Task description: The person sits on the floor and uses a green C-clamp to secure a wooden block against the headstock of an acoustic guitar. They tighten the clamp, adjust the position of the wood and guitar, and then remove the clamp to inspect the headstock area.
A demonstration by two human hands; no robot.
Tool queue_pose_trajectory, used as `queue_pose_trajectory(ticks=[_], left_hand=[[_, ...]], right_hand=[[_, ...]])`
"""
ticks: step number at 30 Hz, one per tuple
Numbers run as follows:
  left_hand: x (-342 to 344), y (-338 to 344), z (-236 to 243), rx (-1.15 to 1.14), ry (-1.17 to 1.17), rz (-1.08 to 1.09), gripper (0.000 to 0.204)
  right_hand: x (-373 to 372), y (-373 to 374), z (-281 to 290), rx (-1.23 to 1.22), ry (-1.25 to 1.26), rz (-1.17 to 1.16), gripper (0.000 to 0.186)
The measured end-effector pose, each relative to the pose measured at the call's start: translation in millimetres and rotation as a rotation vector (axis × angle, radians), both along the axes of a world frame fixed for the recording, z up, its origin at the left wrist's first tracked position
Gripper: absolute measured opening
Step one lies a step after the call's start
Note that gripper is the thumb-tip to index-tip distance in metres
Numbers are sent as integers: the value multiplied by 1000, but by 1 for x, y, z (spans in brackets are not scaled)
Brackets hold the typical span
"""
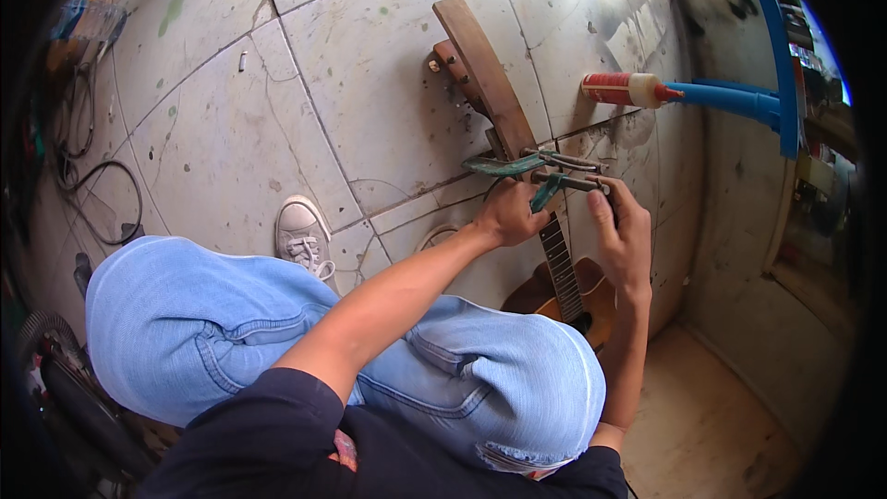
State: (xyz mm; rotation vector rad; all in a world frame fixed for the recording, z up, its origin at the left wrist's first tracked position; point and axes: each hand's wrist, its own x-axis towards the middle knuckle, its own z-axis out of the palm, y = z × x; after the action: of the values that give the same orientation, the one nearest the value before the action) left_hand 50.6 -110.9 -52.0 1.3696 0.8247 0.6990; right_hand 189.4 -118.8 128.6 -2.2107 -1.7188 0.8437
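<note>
Right of centre, noted at guitar neck [560,259]: near green clamp [547,191], with closed left hand [510,214] round frame, loosely pinching right hand [624,231] at screw's right end; judged heavy, stiff; best gripped by frame, sparing fragile neck

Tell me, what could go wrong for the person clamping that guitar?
Too much pressure from the green-framed clamps might dent the guitar neck or the wooden board. The nearer clamp could slip while the left hand grips its frame and the right hand is at its screw end, perhaps pinching either hand. If the board shifted, it might knock the headstock beside it.
</note>
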Motion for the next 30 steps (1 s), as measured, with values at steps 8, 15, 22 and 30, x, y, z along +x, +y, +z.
queue_pose_trajectory(ticks=[8, 15, 22, 30], left_hand=[[1, 7, 12, -32, 9, -78, 28], [3, 2, -2, -33, -5, -40, 28], [7, -2, 2, -85, -19, 2, 26], [2, -3, 3, -13, -27, 37, 24]], right_hand=[[50, 37, 0, -368, 587, 34, 47], [29, 30, -23, -204, 782, -70, 35], [29, 17, -37, -67, 1044, -200, 22], [-31, -3, -55, 384, 1096, -613, 11]])
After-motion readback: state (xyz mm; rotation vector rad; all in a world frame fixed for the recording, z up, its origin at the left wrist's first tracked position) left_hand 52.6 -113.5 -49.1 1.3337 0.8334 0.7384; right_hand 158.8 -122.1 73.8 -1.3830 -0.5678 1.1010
